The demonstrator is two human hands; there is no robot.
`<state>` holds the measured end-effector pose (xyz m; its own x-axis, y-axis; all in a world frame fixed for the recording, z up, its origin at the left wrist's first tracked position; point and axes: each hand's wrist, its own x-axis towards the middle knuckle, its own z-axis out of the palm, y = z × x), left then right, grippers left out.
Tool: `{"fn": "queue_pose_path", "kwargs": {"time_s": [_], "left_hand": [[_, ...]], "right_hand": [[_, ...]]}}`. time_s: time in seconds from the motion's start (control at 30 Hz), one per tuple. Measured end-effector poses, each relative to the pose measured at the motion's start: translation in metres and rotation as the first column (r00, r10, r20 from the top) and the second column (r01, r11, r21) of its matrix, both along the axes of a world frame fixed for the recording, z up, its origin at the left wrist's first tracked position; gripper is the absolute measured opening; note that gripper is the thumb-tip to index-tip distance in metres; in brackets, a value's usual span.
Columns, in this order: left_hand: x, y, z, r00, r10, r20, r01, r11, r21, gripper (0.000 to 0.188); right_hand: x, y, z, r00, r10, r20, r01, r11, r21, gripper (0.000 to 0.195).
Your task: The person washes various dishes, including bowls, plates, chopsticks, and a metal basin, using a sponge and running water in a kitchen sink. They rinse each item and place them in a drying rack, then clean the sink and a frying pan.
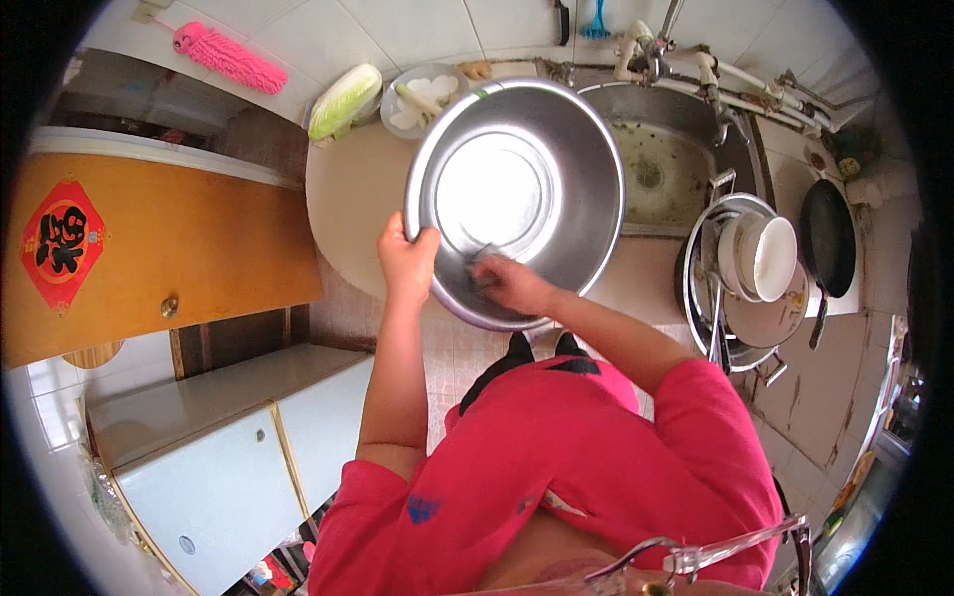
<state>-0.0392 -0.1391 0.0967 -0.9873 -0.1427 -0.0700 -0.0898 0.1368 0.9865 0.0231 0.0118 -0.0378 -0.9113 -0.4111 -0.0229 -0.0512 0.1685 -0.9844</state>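
Note:
A large stainless steel basin (581, 164) is tilted up before me, its hollow side facing me. My left hand (408, 257) grips the rim at the lower left, thumb on the inside. Inside the basin, near its lower wall, is my right hand (518, 284), slightly blurred. Its fingers are closed on what looks like a small dark scouring pad (477, 262), mostly hidden and too blurred to name surely. Bright light reflects off the basin's round bottom.
Behind the basin's right side lies a metal sink (663, 164) under taps and pipes. Stacked white bowls (768, 257) fill a metal pot at right, beside a black frying pan (829, 238). Chinese cabbage (345, 103) and a clear plate (402, 123) stand at the back left.

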Motion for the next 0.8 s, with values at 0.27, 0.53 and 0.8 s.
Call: {"fn": "queue_pose_path", "kwargs": {"time_s": [0.27, 0.53, 0.8], "left_hand": [[0.001, 0.009, 0.015, 0.993, -0.100, -0.066, 0.086, 0.978, -0.190, 0.016], [0.016, 0.044, 0.046, 0.968, -0.227, -0.107, 0.155, 0.878, -0.453, 0.012], [0.024, 0.053, 0.048, 0.955, -0.257, -0.148, 0.173, 0.888, -0.426, 0.011]], "right_hand": [[-0.077, -0.008, 0.129, 0.917, -0.338, 0.211, 0.374, 0.550, -0.747, 0.022], [-0.105, 0.023, 0.170, 0.495, -0.836, -0.239, 0.686, 0.544, -0.482, 0.014], [-0.155, 0.122, 0.134, 0.203, -0.954, 0.220, 0.896, 0.090, -0.435, 0.018]]}}
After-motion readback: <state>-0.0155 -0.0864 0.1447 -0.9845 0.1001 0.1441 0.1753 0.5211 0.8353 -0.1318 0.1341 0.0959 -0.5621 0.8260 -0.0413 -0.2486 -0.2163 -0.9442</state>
